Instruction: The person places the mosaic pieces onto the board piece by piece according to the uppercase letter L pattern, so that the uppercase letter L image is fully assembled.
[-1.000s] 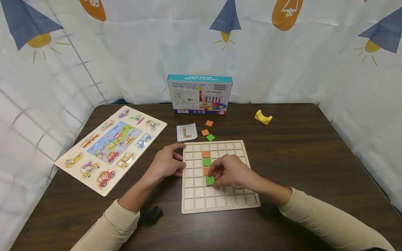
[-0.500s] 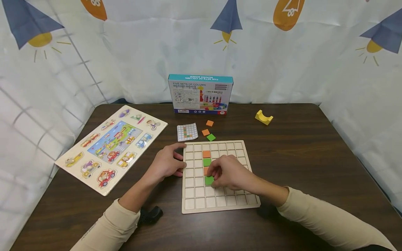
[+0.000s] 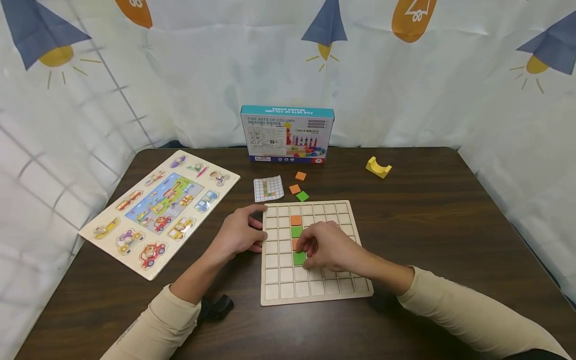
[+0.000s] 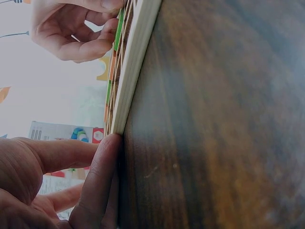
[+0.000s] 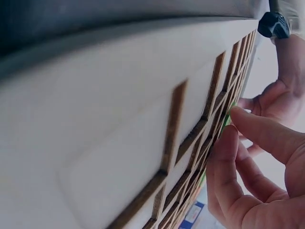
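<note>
A pale wooden grid board (image 3: 316,288) lies on the table in the head view. My right hand (image 3: 330,245) pinches a green square tile (image 3: 299,258) between thumb and fingertips, low over a square in the third column. Above it in that column sit an orange tile (image 3: 295,220), a green tile (image 3: 296,232) and another orange tile (image 3: 294,244), partly covered by my fingers. My left hand (image 3: 238,232) rests its fingertips against the board's left edge, near the far corner. In the left wrist view, a fingertip presses the board's side (image 4: 136,67).
Beyond the board lie two loose orange tiles (image 3: 300,176), a loose green tile (image 3: 302,196) and a small pattern card (image 3: 268,189). A toy box (image 3: 287,135) stands behind them. A vehicle puzzle board (image 3: 164,215) is at left, a yellow arch block (image 3: 378,168) at right.
My right hand has shifted slightly left, bringing the green tile into line with the column of tiles; it then stays put. My left hand keeps its place at the board's edge.
</note>
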The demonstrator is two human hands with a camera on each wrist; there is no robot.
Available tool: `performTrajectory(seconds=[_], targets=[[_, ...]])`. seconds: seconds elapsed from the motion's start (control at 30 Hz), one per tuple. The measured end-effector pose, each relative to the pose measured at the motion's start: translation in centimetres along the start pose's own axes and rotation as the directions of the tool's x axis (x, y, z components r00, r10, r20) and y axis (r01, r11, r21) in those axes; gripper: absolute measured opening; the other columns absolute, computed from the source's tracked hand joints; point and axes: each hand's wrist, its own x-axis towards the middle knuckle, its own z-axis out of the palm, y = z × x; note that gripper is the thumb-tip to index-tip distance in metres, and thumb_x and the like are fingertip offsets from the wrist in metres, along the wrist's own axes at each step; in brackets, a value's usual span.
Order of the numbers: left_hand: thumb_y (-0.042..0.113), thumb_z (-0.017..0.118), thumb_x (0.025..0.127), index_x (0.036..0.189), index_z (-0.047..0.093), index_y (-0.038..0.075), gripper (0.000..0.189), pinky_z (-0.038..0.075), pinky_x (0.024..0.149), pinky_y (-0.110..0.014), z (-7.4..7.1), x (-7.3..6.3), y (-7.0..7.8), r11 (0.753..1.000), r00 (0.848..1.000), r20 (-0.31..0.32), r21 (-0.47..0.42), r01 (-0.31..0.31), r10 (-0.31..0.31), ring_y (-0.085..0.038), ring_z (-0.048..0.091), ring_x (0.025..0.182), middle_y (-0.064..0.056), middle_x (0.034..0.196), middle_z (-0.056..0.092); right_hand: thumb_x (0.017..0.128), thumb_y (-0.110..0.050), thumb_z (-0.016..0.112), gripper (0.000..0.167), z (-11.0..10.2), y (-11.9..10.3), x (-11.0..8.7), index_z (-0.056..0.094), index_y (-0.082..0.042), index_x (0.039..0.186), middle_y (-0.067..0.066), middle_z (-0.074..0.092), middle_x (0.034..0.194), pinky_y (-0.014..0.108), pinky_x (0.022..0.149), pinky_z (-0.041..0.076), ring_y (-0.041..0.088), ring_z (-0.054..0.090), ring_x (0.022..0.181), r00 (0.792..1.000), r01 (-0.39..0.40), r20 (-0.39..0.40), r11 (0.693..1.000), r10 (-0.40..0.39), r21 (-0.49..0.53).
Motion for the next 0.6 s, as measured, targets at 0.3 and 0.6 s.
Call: performTrajectory(seconds=[0.3,0.6], targets=[[-0.006,0.071,0.085,0.15,0.053,0.012,0.069,0.066,0.056,-0.036,0.0,0.0,0.1,1.0,1.0,0.005,0.002,0.012,-0.012,-0.018,0.07,0.06,-0.022,0.113,0.062,0.079,-0.007,0.087,0.017,-1.2,0.0,0.2,0.08,-0.015,0.092,-0.006,0.07,0.08,0.026,0.068,0.053,0.009,0.061,0.073,0.999,0.033,-0.038,0.998,-0.035,-0.052],[-0.006,0.071,0.085,0.149,0.053,0.012,0.069,0.066,0.056,-0.036,0.0,0.0,0.1,1.0,1.0,0.0,0.002,0.011,-0.011,-0.018,0.07,0.059,-0.021,0.112,0.062,0.085,-0.009,0.082,0.014,-3.5,1.1,2.2,0.08,-0.012,0.099,-0.003,0.074,0.088,0.027,0.071,0.054,0.011,0.064,0.079,0.994,0.002,-0.113,0.999,-0.006,-0.037]])
